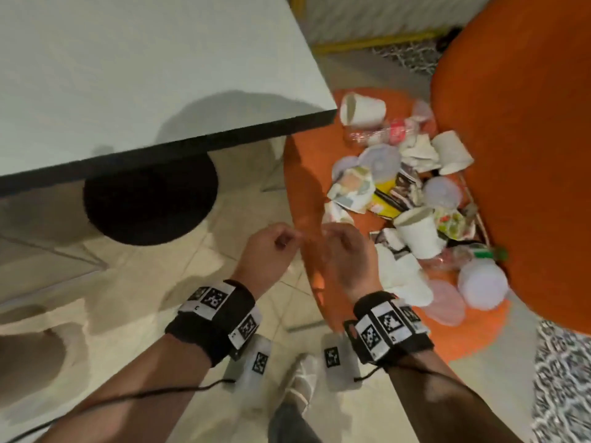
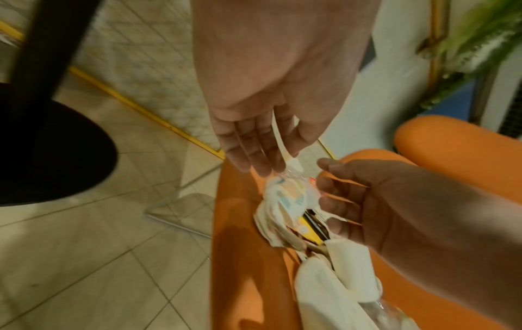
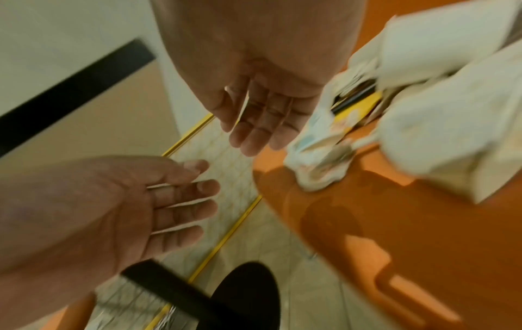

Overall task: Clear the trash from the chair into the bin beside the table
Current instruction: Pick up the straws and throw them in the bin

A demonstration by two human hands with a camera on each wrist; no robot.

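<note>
**Chair still loaded, hands haven't grabbed anything**

The orange chair (image 1: 307,174) sits just ahead and right of both hands, its trash pile (image 1: 412,199) untouched: paper cups, lids, wrappers. No bin in any view. Left hand (image 1: 267,247) and right hand (image 1: 347,254) hover close together at the seat edge, fingers loose; there might be a thin white sliver by the left fingers (image 2: 254,143), too blurry to call. Next move: reach forward-right and gather a handful.
</note>
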